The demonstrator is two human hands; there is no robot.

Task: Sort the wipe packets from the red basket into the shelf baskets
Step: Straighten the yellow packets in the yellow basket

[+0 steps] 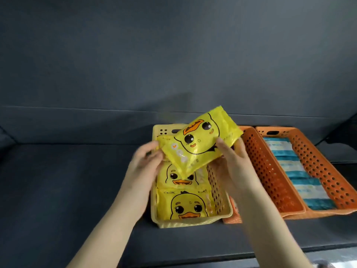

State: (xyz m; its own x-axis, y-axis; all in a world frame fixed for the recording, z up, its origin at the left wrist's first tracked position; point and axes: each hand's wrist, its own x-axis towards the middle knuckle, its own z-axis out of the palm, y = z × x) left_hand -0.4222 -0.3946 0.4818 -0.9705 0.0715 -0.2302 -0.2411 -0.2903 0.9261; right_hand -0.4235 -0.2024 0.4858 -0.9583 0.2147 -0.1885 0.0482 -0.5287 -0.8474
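Note:
A yellow wipe packet (201,139) with a duck face is held tilted above the yellow basket (193,219). My right hand (231,165) grips its right lower edge from below. My left hand (146,163) touches the packet's left end, fingers curled against it. In the yellow basket lie more duck packets (185,206), flat and face up. The red basket is not in view.
Right of the yellow basket stand two orange perforated baskets: the nearer one (270,171) shows no contents, the farther one (328,171) holds several blue-and-white packets (301,175). All rest on a dark shelf (58,180) with a dark back wall. The shelf's front edge runs below.

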